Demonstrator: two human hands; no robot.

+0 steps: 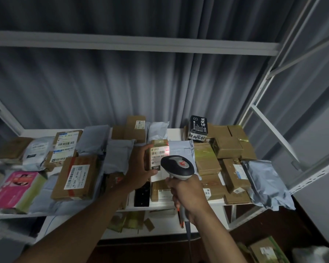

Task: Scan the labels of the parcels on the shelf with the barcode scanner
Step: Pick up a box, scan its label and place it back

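Observation:
My left hand [141, 168] grips a small brown parcel [158, 149] by its left side and holds it tilted up above the white shelf [217, 201]. The parcel's white label [159, 156] faces me, with a red glow on its upper right part. My right hand [188, 196] grips the handle of a grey and black barcode scanner [178, 167], whose head sits just in front of the label's lower right part. The scanner's cable hangs down past my right wrist.
Many parcels cover the shelf: a brown box with a white label [75, 177] and a pink package [13, 188] at left, grey mailer bags [118, 154], brown boxes [228, 149] and a grey bag [264, 183] at right. A white frame post [264, 88] stands at right.

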